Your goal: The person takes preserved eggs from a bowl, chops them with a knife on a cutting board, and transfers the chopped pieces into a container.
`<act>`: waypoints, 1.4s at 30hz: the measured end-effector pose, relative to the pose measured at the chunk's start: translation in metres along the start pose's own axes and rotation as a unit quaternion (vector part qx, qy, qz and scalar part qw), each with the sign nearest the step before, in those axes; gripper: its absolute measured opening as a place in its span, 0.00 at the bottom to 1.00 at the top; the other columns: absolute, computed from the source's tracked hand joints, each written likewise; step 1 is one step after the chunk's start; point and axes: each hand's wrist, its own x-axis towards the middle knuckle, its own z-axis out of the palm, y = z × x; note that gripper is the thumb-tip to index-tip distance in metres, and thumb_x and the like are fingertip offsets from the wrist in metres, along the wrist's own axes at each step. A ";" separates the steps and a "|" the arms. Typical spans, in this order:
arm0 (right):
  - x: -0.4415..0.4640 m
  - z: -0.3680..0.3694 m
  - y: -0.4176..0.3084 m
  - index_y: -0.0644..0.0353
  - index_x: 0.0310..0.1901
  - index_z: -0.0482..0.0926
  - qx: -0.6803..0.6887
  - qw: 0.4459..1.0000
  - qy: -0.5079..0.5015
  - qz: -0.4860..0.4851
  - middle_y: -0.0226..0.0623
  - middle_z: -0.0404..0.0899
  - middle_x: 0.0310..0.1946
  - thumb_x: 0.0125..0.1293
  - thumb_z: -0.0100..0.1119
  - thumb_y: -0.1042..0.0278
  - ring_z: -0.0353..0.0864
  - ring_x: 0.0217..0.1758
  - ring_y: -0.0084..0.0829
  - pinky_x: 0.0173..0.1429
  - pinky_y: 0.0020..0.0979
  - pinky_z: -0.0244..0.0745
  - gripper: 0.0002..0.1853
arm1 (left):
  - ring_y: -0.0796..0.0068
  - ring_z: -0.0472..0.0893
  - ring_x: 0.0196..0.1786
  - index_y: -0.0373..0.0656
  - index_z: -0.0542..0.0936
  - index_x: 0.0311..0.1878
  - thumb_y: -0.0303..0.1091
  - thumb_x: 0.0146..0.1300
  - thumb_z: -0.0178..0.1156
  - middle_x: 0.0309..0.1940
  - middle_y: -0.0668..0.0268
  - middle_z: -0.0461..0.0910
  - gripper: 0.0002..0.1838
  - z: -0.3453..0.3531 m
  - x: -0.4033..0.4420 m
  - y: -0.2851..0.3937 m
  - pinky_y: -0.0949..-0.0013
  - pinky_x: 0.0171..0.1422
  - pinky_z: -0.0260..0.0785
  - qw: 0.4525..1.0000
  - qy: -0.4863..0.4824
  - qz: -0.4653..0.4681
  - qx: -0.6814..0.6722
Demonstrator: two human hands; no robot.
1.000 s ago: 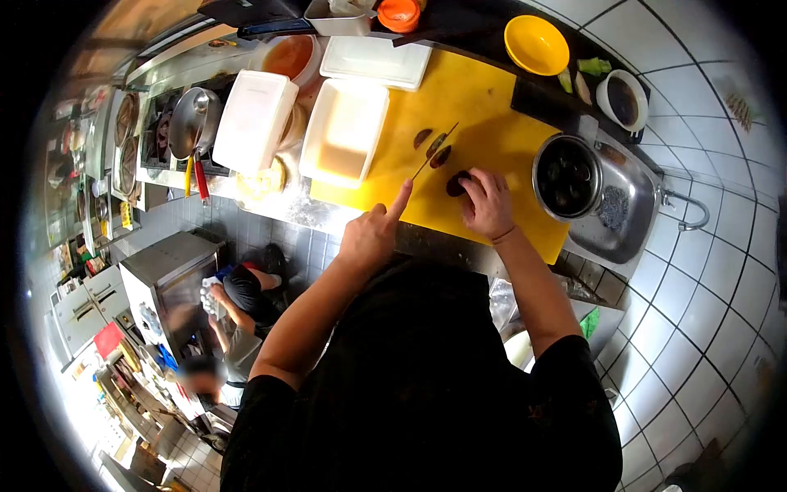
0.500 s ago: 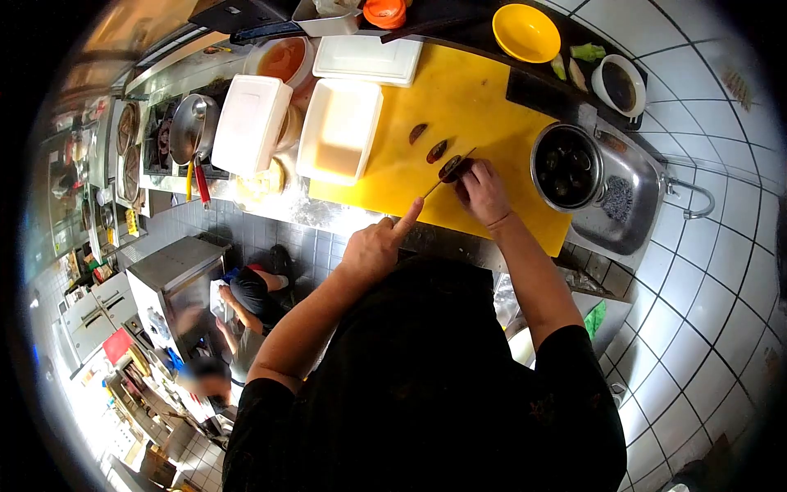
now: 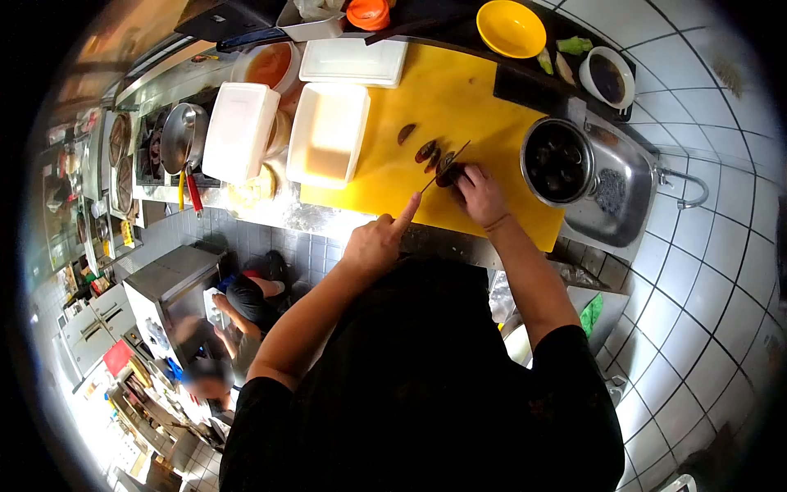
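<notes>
My left hand is closed round the handle of a knife, its index finger stretched out towards the blade. The thin blade slants across a dark, rounded piece of food, whose exact kind I cannot make out. Against that piece press the bent fingers of my right hand, holding it on the yellow cutting board. Just left of the blade lie dark cut slices with shiny insides. One more slice rests farther off.
A metal pot of dark, round pieces stands by the sink on the right. White tubs and a lid border the board's left side. A yellow bowl sits behind. Another person is at lower left.
Another slice now lies beside the first cut ones, close to the blade. The knife and both hands stay at the dark piece. The whole view has shifted slightly.
</notes>
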 end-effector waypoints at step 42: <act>0.037 0.024 -0.044 0.66 0.58 0.76 0.077 0.931 0.073 0.350 0.54 0.81 0.50 0.68 0.68 0.67 0.81 0.52 0.55 0.57 0.50 0.77 0.20 | 0.52 0.85 0.30 0.55 0.55 0.85 0.27 0.63 0.59 0.34 0.53 0.82 0.46 0.029 -0.020 -0.024 0.50 0.33 0.79 0.987 0.141 -0.070 -0.002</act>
